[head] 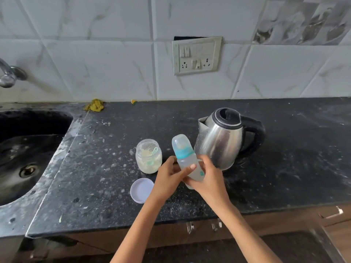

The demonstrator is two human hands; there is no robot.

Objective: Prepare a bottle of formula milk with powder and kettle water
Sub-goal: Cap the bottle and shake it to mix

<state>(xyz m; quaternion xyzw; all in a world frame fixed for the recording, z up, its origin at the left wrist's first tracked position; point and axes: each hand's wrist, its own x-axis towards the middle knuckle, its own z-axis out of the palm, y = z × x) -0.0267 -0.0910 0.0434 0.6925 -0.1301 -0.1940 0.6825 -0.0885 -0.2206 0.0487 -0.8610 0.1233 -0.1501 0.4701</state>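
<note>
A baby bottle (185, 154) with a teal collar and a clear cap is held tilted above the black counter, its top leaning up and to the left. My left hand (170, 174) and my right hand (209, 175) both grip its body. Just left of the bottle stands an open clear jar of pale powder (148, 156) with a teal scoop inside. The jar's white lid (141, 189) lies flat on the counter near my left wrist. A steel kettle (221, 137) with a black handle stands right behind my right hand, lid closed.
A dark sink (28, 149) with a drain fills the left side, and a tap (9, 74) juts from the wall above it. A yellow cloth (95, 105) lies at the back of the counter (294, 158). A socket plate (196, 56) sits on the tiled wall.
</note>
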